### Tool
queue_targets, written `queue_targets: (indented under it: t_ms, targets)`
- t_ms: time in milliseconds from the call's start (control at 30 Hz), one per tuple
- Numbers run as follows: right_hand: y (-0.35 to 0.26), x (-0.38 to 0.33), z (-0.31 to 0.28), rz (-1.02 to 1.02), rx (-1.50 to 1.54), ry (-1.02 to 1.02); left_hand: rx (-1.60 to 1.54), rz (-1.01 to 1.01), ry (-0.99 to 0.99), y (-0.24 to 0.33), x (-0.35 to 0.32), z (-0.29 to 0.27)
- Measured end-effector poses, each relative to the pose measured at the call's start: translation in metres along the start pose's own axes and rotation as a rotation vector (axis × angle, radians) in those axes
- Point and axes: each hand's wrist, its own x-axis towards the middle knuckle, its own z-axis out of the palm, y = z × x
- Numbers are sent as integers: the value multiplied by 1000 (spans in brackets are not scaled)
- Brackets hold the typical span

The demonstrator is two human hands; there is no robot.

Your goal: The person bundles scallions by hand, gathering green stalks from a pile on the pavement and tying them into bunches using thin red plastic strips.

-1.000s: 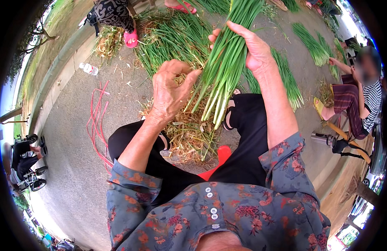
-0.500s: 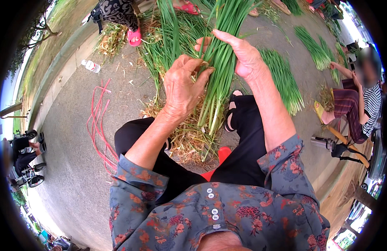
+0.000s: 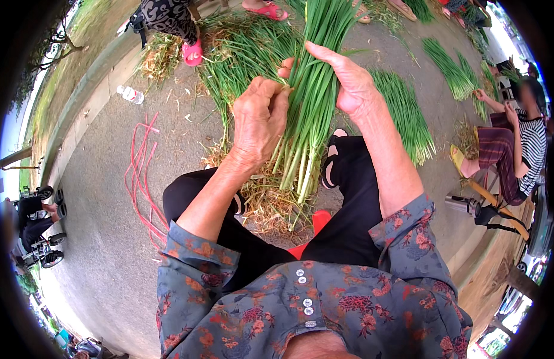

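Fingers (image 3: 262, 88) of left hand (image 3: 256, 122) pinched together, contents unclear, now off front of green bundle (image 3: 316, 99), baring stalks (image 3: 310, 164); right hand (image 3: 356, 90) loosely clasps it.

Green stalks (image 3: 310, 113) fill the gap between the left hand (image 3: 259, 116) and the right hand (image 3: 353, 87); below them, a dry heap (image 3: 280, 212) lies in the way. Left of the red straps (image 3: 137, 164), the pavement (image 3: 103, 203) gives a hand room to pass, with a bottle (image 3: 130, 94) near its upper left edge. A leafy pile (image 3: 244, 54) blocks the way ahead, a laid bundle (image 3: 402, 116) the right.
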Motion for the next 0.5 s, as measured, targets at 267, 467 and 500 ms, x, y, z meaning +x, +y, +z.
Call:
queue_targets:
  t_ms: [267,467,500]
  targets:
    - [-5,-4,0,51,-14,86,-916,-526,-182,-6,7,-18]
    - [-4,-8,0,-1,-129,-2,-1509,-510,-120,-24,16,-34]
    - [-4,-7,0,3,-169,-37,-1532,-516,-87,-24,19,-34]
